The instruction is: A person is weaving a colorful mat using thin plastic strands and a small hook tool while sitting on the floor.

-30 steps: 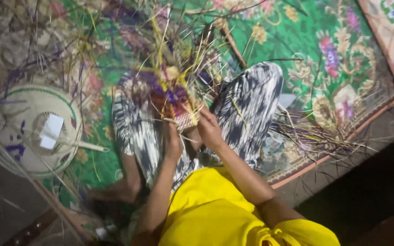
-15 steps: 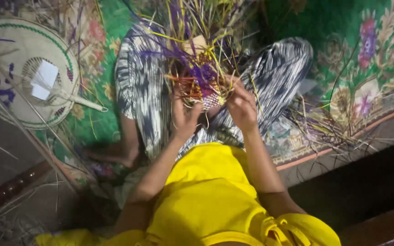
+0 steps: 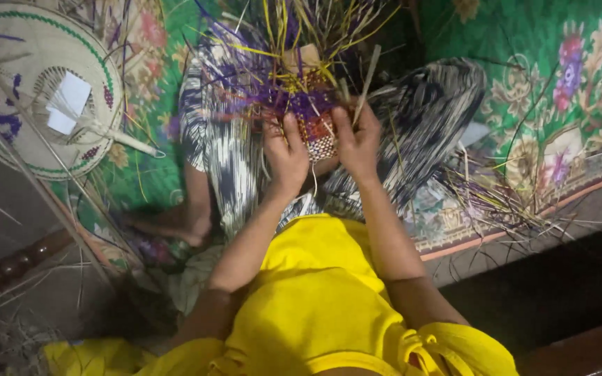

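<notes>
Sitting cross-legged on a green flowered mat (image 3: 538, 63), the person holds a small half-woven basket (image 3: 315, 132) in the lap, between the knees of black-and-white patterned trousers (image 3: 224, 139). The left hand (image 3: 286, 157) is closed on the basket's left side, thumb and fingers pressed against the checked red-and-white weave. The right hand (image 3: 357, 143) grips the right side, fingers curled over the edge; it seems to pinch a pale strip (image 3: 367, 80) that stands up from the weave, though the tangle makes this hard to judge. Loose purple, yellow and green strands (image 3: 294, 42) fan upward and outward from the top of the basket. A round woven fan (image 3: 36, 90) with a handle lies on the mat to the person's left, well apart from the hands, with a small white paper (image 3: 67, 101) on it. More loose strands (image 3: 496, 198) lie scattered by the right knee, near the mat's border.
</notes>
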